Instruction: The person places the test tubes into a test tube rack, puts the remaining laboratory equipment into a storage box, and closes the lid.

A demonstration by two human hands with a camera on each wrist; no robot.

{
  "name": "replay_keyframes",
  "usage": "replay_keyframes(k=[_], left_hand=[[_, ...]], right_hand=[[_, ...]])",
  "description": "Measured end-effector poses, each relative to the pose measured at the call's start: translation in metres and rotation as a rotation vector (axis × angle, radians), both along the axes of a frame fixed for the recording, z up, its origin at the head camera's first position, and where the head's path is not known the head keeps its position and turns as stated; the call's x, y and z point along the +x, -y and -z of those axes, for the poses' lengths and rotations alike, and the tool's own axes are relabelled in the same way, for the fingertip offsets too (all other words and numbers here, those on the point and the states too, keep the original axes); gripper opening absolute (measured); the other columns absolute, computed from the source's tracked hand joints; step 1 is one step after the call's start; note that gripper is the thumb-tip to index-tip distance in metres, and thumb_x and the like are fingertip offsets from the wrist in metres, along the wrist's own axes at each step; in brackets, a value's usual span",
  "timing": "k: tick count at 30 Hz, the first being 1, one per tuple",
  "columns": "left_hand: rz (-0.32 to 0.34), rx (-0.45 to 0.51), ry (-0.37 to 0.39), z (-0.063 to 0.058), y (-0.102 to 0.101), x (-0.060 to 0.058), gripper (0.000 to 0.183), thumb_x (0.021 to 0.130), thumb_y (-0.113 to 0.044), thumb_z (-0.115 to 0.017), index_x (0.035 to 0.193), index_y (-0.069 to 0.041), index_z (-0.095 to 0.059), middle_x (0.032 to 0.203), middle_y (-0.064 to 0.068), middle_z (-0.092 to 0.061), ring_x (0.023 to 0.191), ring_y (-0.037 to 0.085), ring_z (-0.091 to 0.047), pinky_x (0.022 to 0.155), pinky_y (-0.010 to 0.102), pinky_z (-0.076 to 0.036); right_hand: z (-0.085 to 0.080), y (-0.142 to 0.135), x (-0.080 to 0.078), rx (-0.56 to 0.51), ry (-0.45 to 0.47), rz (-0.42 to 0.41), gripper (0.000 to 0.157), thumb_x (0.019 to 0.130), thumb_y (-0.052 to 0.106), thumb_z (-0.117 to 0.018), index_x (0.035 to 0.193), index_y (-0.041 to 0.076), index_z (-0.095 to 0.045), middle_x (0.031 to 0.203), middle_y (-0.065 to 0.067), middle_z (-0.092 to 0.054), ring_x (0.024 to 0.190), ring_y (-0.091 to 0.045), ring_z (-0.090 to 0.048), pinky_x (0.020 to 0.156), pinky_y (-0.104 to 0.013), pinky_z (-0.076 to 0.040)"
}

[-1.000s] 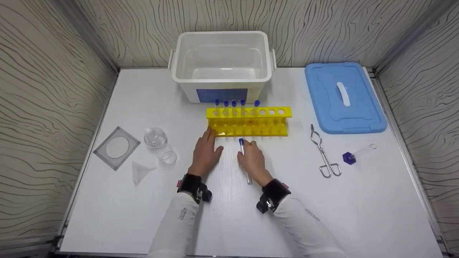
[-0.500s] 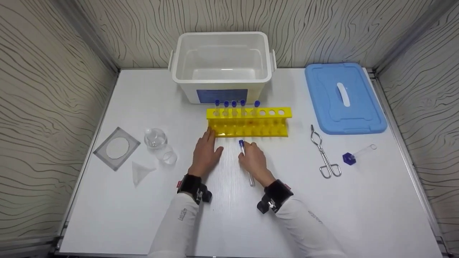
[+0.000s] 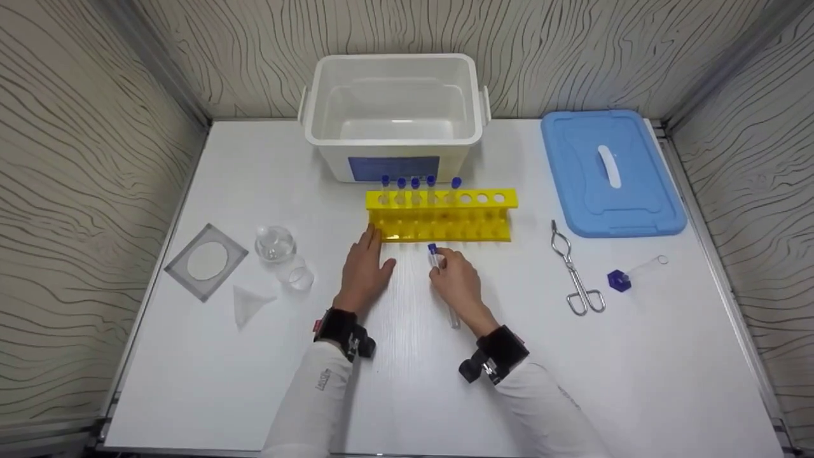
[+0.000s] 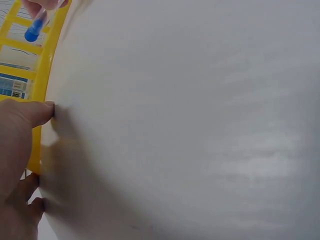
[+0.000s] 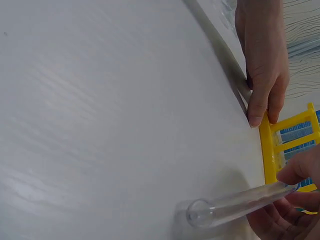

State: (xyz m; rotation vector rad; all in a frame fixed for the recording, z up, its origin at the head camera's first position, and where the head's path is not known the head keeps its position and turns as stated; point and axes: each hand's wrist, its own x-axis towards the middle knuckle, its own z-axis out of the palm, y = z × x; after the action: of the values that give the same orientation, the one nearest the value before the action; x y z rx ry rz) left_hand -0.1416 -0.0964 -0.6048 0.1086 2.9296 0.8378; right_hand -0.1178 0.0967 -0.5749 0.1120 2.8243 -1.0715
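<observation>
A clear test tube point(image 5: 240, 205) with a blue cap is pinched between the thumb and fingers of my right hand point(image 3: 459, 283). It slants in front of the yellow test tube rack point(image 3: 439, 229), cap end toward the rack, rounded end toward me. My left hand point(image 3: 364, 270) rests its fingers, fairly straight, against the rack's left front corner, the thumb spread to the right. Several capped test tubes point(image 3: 415, 191) stand in the rack's left holes; one leans slightly. In the left wrist view, the held tube's blue cap point(image 4: 34, 31) shows near the rack.
Behind the rack stands a white bin point(image 3: 394, 143); its blue lid point(image 3: 613, 175) lies at right. Crucible tongs point(image 3: 575, 280) and a purple-based cylinder point(image 3: 620, 280) lie right. On the left are a wire gauze point(image 3: 178, 270), a glass flask point(image 3: 275, 245), a beaker point(image 3: 297, 278) and a funnel point(image 3: 249, 305).
My right hand has moved slightly to the right with the test tube, which is tilted a little more. My left hand stays at the rack's corner.
</observation>
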Motion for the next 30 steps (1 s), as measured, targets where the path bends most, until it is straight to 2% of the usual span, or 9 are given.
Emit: replay_keyframes(k=[6,14,19,24,30], left_hand=[[-0.005,-0.004,0.024,0.0,0.0,0.0,0.074,0.097,-0.035,-0.059,0.157,-0.008,-0.027,0.166,0.011,-0.022,0.149,0.033,-0.032,0.124,0.048,-0.028],[0.004,-0.01,0.005,0.002,0.001,-0.001,0.074,0.096,-0.035,-0.06,0.157,-0.007,-0.027,0.166,0.012,-0.023,0.149,0.032,-0.032,0.123,0.048,-0.029],[0.001,-0.008,0.019,0.002,0.0,-0.002,0.074,0.097,-0.035,-0.059,0.157,-0.008,-0.025,0.166,0.01,-0.021,0.151,0.031,-0.03,0.125,0.047,-0.026],[-0.004,-0.004,0.036,0.001,0.0,-0.002,0.076,0.097,-0.035,-0.059,0.158,-0.009,-0.023,0.167,0.01,-0.02,0.15,0.032,-0.03,0.124,0.047,-0.027],[0.008,0.002,0.018,0.002,0.001,-0.001,0.075,0.097,-0.035,-0.06,0.157,-0.006,-0.026,0.166,0.012,-0.021,0.149,0.035,-0.032,0.123,0.048,-0.029]], right_hand=[[-0.006,-0.01,-0.003,-0.04,-0.042,-0.001,0.041,0.093,0.013,-0.061,0.132,0.003,-0.061,0.094,-0.01,-0.064,0.068,-0.016,-0.052,0.056,-0.025,-0.038],[-0.014,-0.019,-0.007,-0.155,-0.083,0.018,0.041,0.095,0.014,-0.061,0.135,0.004,-0.058,0.101,-0.009,-0.065,0.079,-0.019,-0.06,0.069,-0.029,-0.05],[-0.02,-0.023,-0.007,-0.203,-0.136,0.027,0.041,0.095,0.015,-0.062,0.134,0.004,-0.057,0.103,-0.01,-0.067,0.084,-0.022,-0.065,0.075,-0.034,-0.056],[-0.025,-0.027,-0.008,-0.258,-0.205,0.037,0.04,0.094,0.014,-0.062,0.133,0.003,-0.056,0.105,-0.012,-0.068,0.086,-0.023,-0.067,0.077,-0.037,-0.059],[-0.031,-0.035,-0.013,-0.311,-0.282,0.082,0.04,0.094,0.011,-0.062,0.131,0.001,-0.055,0.107,-0.015,-0.068,0.09,-0.026,-0.068,0.076,-0.036,-0.061]])
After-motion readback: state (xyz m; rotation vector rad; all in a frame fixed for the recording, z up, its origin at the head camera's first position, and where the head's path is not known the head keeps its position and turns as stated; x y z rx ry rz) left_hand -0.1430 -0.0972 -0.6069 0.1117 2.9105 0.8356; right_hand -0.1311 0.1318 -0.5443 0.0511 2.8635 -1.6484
